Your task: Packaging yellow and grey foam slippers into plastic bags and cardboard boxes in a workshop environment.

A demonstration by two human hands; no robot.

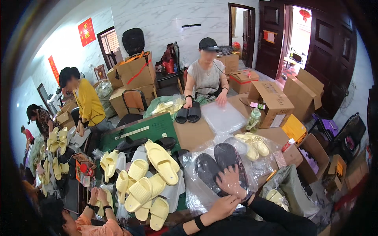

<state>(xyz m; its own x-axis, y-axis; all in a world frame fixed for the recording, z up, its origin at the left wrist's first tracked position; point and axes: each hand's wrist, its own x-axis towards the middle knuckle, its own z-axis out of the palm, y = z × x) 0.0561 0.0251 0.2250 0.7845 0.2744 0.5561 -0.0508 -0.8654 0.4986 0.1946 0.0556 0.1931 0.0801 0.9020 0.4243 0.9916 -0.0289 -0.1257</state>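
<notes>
A pair of black slippers (pixel 226 160) lies side by side in a clear plastic bag (pixel 194 192) in front of me. My right hand (pixel 230 180) rests on the slippers, its fingers spread. Close by its wrist, my left hand (pixel 221 208) has its fingertips pinched together at the bag's near edge. A heap of pale yellow slippers (pixel 146 192) is piled to the left of the bag. To its right, another pale yellow pair (pixel 256 146) lies on clear plastic.
Across the table, a person in a cap (pixel 205 74) touches black slippers (pixel 188 113) and a stack of clear bags (pixel 223 117). A green bottle (pixel 253 120) stands near an open carton (pixel 271 103). At lower left, a co-worker's hands (pixel 98 195) are close. A grey sack (pixel 291 185) sits at right.
</notes>
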